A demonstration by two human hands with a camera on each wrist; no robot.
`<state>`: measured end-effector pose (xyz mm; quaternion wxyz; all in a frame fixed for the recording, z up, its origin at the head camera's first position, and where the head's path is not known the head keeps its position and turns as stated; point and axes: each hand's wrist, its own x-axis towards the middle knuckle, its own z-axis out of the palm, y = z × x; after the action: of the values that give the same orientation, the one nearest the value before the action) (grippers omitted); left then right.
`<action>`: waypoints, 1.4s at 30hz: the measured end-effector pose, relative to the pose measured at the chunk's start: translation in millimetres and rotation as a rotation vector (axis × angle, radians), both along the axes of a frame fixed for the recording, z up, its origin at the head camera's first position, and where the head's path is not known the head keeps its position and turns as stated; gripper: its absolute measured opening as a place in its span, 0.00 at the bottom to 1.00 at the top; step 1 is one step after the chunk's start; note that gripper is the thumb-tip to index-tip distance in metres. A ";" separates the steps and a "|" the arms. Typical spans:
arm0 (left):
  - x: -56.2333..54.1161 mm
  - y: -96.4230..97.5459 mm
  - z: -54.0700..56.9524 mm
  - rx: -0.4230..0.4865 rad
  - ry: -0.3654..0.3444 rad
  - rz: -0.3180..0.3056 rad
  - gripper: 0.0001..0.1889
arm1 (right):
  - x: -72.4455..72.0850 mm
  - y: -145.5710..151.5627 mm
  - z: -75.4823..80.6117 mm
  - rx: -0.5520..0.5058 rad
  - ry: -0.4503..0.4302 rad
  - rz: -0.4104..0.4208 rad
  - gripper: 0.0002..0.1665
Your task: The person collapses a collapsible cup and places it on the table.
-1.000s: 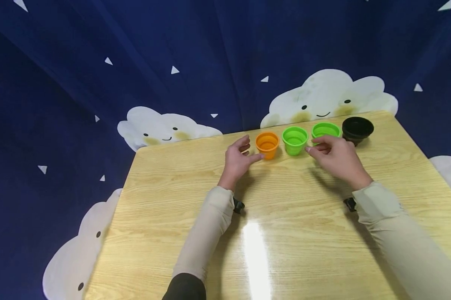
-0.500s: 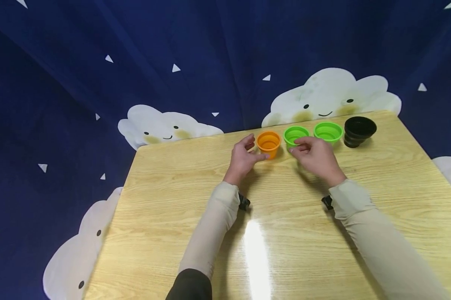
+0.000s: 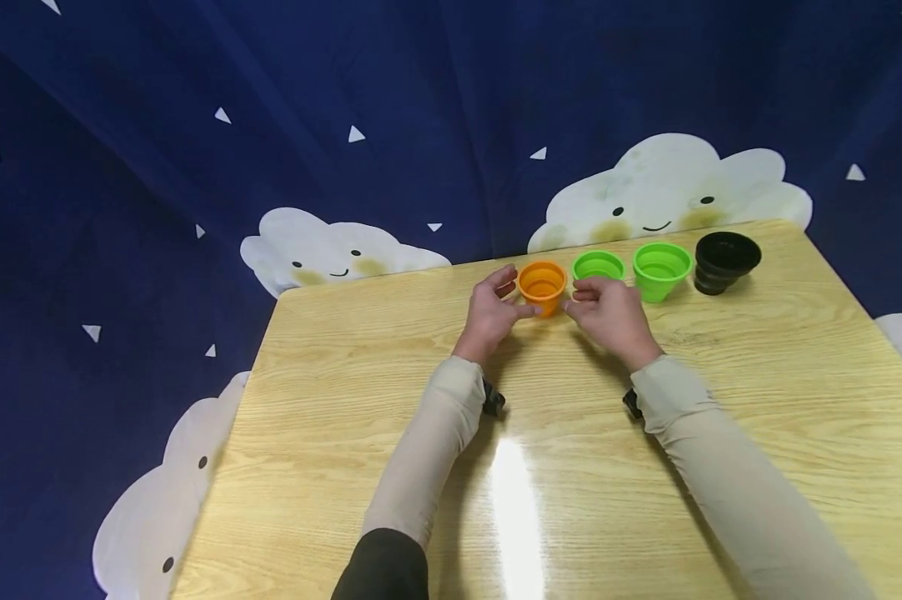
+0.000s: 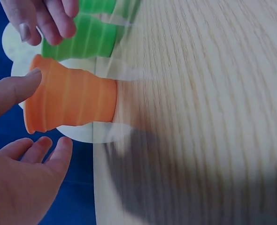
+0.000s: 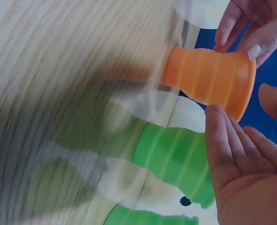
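Note:
An orange ribbed cup [image 3: 542,285] stands upright near the table's back edge. My left hand [image 3: 490,315] is around its left side; in the left wrist view the thumb overlaps the rim of the orange cup [image 4: 73,96], while the other fingers are spread apart below it. To the right, my right hand [image 3: 610,315] hovers in front of a green cup [image 3: 599,262] and hides its lower part. The right wrist view has the fingers of that hand [image 5: 251,187] extended and holding nothing, their tips overlapping the lower rim of the orange cup [image 5: 213,77].
A second green cup [image 3: 659,273] and a black cup [image 3: 724,260] continue the row rightward along the back edge of the wooden table [image 3: 331,417]. Behind the table hangs a dark blue curtain [image 3: 346,67] with white clouds.
My right hand has moved left, from in front of the second green cup past the first one towards the orange cup. My left hand has shifted slightly closer round the orange cup.

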<state>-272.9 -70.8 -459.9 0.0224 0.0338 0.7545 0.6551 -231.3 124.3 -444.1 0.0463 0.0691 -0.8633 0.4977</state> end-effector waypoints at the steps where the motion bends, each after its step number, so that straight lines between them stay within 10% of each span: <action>1: -0.5 0.2 -0.7 0.016 0.000 -0.002 0.44 | -0.7 -1.5 -0.9 0.002 -0.003 -0.001 0.26; 13: -3.1 4.0 -5.8 0.105 -0.001 -0.018 0.40 | -4.5 -22.2 -8.6 0.164 0.065 -0.074 0.30; 42: 1.4 -3.0 14.7 0.095 0.023 0.001 0.34 | -7.7 -37.4 -5.5 -0.022 0.107 -0.124 0.33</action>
<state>-271.4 -73.8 -445.2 0.0117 0.0422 0.7228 0.6897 -239.0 86.9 -449.6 0.1242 0.0414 -0.8567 0.4990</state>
